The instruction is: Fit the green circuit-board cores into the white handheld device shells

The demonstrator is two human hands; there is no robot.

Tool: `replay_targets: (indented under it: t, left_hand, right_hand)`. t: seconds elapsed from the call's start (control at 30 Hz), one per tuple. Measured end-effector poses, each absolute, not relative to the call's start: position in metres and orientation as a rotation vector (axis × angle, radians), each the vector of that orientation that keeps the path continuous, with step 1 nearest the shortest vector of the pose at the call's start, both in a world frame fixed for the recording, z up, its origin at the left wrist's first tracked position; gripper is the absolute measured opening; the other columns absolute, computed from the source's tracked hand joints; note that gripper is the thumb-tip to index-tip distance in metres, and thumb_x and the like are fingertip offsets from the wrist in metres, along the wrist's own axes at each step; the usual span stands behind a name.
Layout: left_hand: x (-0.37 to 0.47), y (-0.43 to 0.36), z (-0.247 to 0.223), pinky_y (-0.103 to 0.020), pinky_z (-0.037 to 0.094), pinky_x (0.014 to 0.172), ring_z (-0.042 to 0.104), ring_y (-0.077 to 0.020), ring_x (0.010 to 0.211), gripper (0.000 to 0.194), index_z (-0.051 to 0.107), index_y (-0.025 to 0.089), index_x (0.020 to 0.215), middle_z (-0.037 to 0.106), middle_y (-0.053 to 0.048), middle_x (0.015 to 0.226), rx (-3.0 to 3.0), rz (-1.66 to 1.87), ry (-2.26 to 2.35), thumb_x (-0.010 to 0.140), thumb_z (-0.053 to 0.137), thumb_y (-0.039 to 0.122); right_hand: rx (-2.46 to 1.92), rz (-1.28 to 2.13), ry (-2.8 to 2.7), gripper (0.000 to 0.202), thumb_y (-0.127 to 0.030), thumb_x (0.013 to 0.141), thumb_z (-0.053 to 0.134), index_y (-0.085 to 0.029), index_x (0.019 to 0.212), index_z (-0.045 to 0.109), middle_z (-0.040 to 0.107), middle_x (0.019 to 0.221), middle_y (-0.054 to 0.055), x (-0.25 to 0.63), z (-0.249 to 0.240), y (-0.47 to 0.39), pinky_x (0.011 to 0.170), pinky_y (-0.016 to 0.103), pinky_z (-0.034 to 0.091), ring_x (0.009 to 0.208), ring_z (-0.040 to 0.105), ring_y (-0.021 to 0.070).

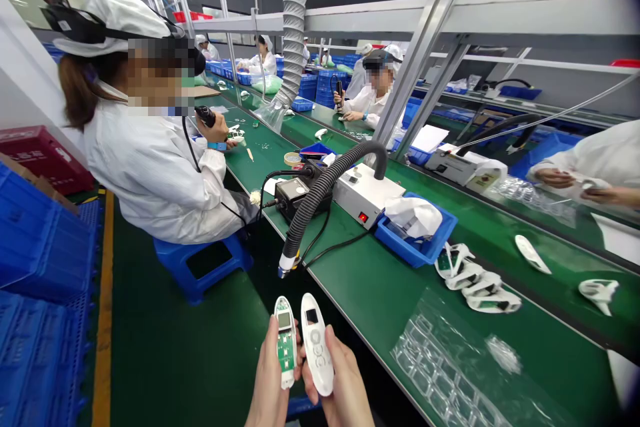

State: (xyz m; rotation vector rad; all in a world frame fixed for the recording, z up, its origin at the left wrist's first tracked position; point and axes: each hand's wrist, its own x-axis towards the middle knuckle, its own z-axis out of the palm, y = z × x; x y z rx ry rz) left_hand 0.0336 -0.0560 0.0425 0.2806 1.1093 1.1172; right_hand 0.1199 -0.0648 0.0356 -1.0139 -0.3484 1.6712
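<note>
My left hand [273, 367] is closed around a white housing half with a green circuit board [285, 343] and a small grey screen facing up. Beside it, my right hand [340, 373] grips a long white oval cover [317, 347] with a dark display window and round button outlines. The two parts are held upright side by side, a narrow gap between them, in front of the bench edge. Just above them hangs the nozzle of a black ribbed hose [295, 240], apart from both parts.
On the green bench [345, 260] stand a white box [365, 190] with a red switch and a blue bin [420, 240]. White housings [475, 280] and a clear blister tray [440, 373] lie to the right. A co-worker [150, 147] sits at the left on a blue stool [200, 267].
</note>
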Motion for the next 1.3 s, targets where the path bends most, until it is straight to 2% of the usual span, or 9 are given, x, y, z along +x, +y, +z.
replay_targets:
  t: [0.33, 0.43, 0.6, 0.7, 0.8, 0.93, 1.0, 1.07, 1.3]
  left_hand:
    - [0.042, -0.06, 0.055, -0.022, 0.039, 0.038, 0.045, -0.0105, 0.039, 0.049, 0.059, 0.018, 0.095, 0.049, 0.006, 0.052, 0.265, 1.145, 1.125, 0.071, 0.067, 0.06]
    - [0.044, -0.061, 0.055, -0.022, 0.04, 0.039, 0.044, -0.01, 0.039, 0.051, 0.058, 0.017, 0.096, 0.051, 0.004, 0.054, 0.24, 1.154, 1.106, 0.075, 0.06, 0.063]
    - [0.044, -0.062, 0.058, -0.024, 0.042, 0.041, 0.046, -0.0106, 0.041, 0.047, 0.06, 0.016, 0.096, 0.053, 0.003, 0.058, 0.256, 1.184, 1.051, 0.079, 0.057, 0.059]
    - [0.041, -0.063, 0.06, -0.024, 0.046, 0.048, 0.056, -0.0152, 0.052, 0.05, 0.062, 0.016, 0.101, 0.059, 0.0, 0.063, 0.273, 1.156, 1.109, 0.076, 0.061, 0.059]
    - [0.037, -0.063, 0.062, -0.025, 0.051, 0.062, 0.064, -0.0201, 0.073, 0.051, 0.062, 0.018, 0.107, 0.068, -0.005, 0.082, 0.338, 1.167, 1.199, 0.072, 0.07, 0.054]
    - [0.041, -0.06, 0.069, -0.027, 0.049, 0.083, 0.062, -0.0252, 0.098, 0.043, 0.066, 0.018, 0.103, 0.07, -0.008, 0.099, 0.587, 1.18, 1.202, 0.072, 0.073, 0.047]
    - [0.048, -0.059, 0.073, -0.029, 0.047, 0.088, 0.061, -0.0268, 0.102, 0.04, 0.066, 0.018, 0.102, 0.07, -0.009, 0.102, 0.673, 1.192, 1.183, 0.073, 0.073, 0.045]
    - [0.057, -0.059, 0.074, -0.03, 0.048, 0.088, 0.06, -0.0278, 0.104, 0.039, 0.066, 0.018, 0.101, 0.069, -0.009, 0.104, 0.724, 1.192, 1.164, 0.073, 0.072, 0.045]
    - [0.076, -0.063, 0.056, -0.034, 0.047, 0.094, 0.059, -0.0276, 0.108, 0.043, 0.058, 0.02, 0.115, 0.067, -0.011, 0.112, 0.741, 1.117, 1.086, 0.079, 0.068, 0.041]
  right_hand:
    - [-0.935, 1.684, -0.328, 0.057, -0.064, 0.078, 0.059, -0.009, 0.07, 0.068, 0.06, 0.048, 0.007, 0.131, 0.043, -0.07, 0.04, 0.021, 0.036, 0.04, 0.05, 0.0117]
    - [-0.933, 1.689, -0.316, 0.056, -0.064, 0.078, 0.06, -0.009, 0.07, 0.069, 0.061, 0.051, 0.007, 0.133, 0.042, -0.071, 0.041, 0.022, 0.038, 0.041, 0.051, 0.0119]
    - [-0.948, 1.677, -0.304, 0.055, -0.064, 0.077, 0.061, -0.01, 0.071, 0.07, 0.062, 0.054, 0.007, 0.135, 0.044, -0.072, 0.042, 0.023, 0.039, 0.043, 0.051, 0.0121]
    - [-0.934, 1.688, -0.306, 0.054, -0.063, 0.077, 0.061, -0.01, 0.073, 0.072, 0.065, 0.059, 0.008, 0.138, 0.046, -0.073, 0.045, 0.023, 0.042, 0.047, 0.053, 0.0129]
    - [-0.968, 1.651, -0.31, 0.047, -0.058, 0.075, 0.067, -0.012, 0.081, 0.074, 0.068, 0.068, 0.009, 0.143, 0.048, -0.076, 0.053, 0.026, 0.047, 0.057, 0.059, 0.0166]
    - [-1.026, 1.565, -0.485, 0.04, -0.05, 0.073, 0.073, -0.017, 0.095, 0.075, 0.071, 0.085, 0.01, 0.147, 0.05, -0.08, 0.073, 0.032, 0.051, 0.078, 0.064, 0.0231]
    - [-1.011, 1.495, -0.563, 0.04, -0.047, 0.072, 0.075, -0.019, 0.101, 0.074, 0.07, 0.098, 0.01, 0.147, 0.049, -0.082, 0.084, 0.035, 0.05, 0.091, 0.063, 0.0253]
    - [-1.0, 1.422, -0.604, 0.041, -0.044, 0.072, 0.076, -0.021, 0.105, 0.073, 0.068, 0.106, 0.01, 0.148, 0.047, -0.084, 0.089, 0.035, 0.049, 0.098, 0.063, 0.0266]
    - [-0.98, 1.351, -0.656, 0.04, -0.04, 0.072, 0.077, -0.023, 0.107, 0.073, 0.067, 0.107, 0.01, 0.157, 0.045, -0.089, 0.087, 0.034, 0.051, 0.094, 0.064, 0.0256]
